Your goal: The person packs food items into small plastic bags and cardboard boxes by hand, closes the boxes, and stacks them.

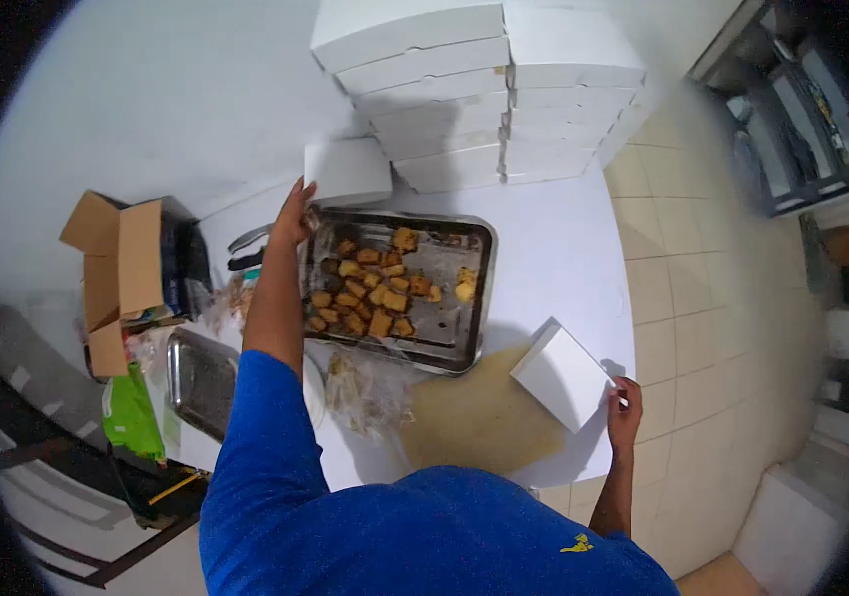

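Note:
At the back left of the table, my left hand point(293, 213) has its fingers closed on the left edge of a small white cardboard box point(350, 171). My right hand point(625, 409), at the table's right edge, grips the corner of another white box point(566, 375), which lies at an angle and looks closed. Between the hands stands a dark metal baking tray point(444, 343) with many browned, cube-like food pieces point(375, 288), mostly in its left half. Part of my left hand's grip is hidden by its own back.
Tall stacks of white boxes point(434, 99) stand at the back. A brownish sheet point(474, 422) and a crumpled clear plastic bag point(360, 387) lie in front of the tray. Leftward are black tongs point(248, 248), a smaller metal tray point(196, 377), an open carton point(137, 258) and a green bag point(132, 415).

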Demonstrator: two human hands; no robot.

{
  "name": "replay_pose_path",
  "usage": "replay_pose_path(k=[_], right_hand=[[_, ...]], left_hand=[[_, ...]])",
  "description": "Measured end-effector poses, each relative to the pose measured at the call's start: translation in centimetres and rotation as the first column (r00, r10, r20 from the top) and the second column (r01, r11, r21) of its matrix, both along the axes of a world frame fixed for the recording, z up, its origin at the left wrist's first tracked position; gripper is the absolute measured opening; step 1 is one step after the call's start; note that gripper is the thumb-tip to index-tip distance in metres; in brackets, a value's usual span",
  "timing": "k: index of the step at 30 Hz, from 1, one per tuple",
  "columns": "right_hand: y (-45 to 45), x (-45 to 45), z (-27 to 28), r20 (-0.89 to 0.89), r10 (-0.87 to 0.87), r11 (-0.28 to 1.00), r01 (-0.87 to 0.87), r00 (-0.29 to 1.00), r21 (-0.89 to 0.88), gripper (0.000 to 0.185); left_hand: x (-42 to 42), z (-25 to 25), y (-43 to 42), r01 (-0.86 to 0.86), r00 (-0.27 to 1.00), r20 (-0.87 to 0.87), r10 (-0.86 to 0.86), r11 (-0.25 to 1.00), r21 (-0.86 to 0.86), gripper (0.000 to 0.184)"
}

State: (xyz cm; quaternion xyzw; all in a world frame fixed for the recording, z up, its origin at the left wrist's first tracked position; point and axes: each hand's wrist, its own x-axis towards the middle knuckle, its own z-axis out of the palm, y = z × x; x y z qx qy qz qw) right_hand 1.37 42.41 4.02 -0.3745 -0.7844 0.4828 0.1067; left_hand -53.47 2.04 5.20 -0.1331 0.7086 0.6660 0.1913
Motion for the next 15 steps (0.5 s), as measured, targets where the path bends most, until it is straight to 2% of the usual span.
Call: replay_pose_path(k=[1,2,4,5,8,9,12,13,15], right_hand=[[0.0,0.1,-0.4,-0.019,0.031,0.999,-0.031,0.999,0.019,0.021],[0.1,0.1,-0.8,-0.037,0.067,0.997,-0.066,0.997,0.035,0.021],[-0.3,-0.7,0.1,0.020,0.028,1.000,-0.028,0.999,0.002,0.020],[-0.3,-0.9,0.3,0.030,0.031,1.000,-0.031,0.999,0.001,0.020],[0.1,-0.7,-1.3,0.001,0.082,0.993,-0.082,0.997,0.084,0.021],[0.3,-0.5,-1.9,-0.021,0.105,0.987,-0.102,0.994,0.127,0.021],[0.3,-0.7,-2.2,-0.064,0.116,0.986,-0.107,0.991,0.130,0.020],[0.2,-0.9,-2.1,-0.069,0.071,0.997,-0.068,0.995,0.046,0.022],[0.2,-2.4,-1.2,0.027,0.138,0.898,-0.137,0.990,0.418,0.025]], left_hand=[[1.4,2.1,1.2,-0.003,0.992,0.127,0.012,0.998,-0.068,0.061],[1.2,0.8,1.5,0.017,0.994,0.104,-0.016,1.000,-0.007,0.062],[1.8,1.3,2.5,0.050,0.998,0.044,-0.055,0.993,0.107,0.065],[1.8,1.8,3.3,-0.039,0.992,0.113,0.048,0.996,-0.084,0.057],[0.2,-0.4,2.7,0.082,0.993,0.100,-0.068,0.987,-0.141,0.060],[0.0,0.0,3.6,0.102,0.991,0.120,-0.061,0.921,-0.375,0.066],[-1.0,-3.7,3.2,0.063,0.995,-0.050,-0.085,0.940,-0.336,0.070],[-1.7,-4.5,2.6,0.112,0.969,-0.135,-0.208,0.853,-0.510,0.069],[-3.0,-4.8,1.4,0.114,0.855,-0.218,-0.471,0.581,-0.806,0.067]])
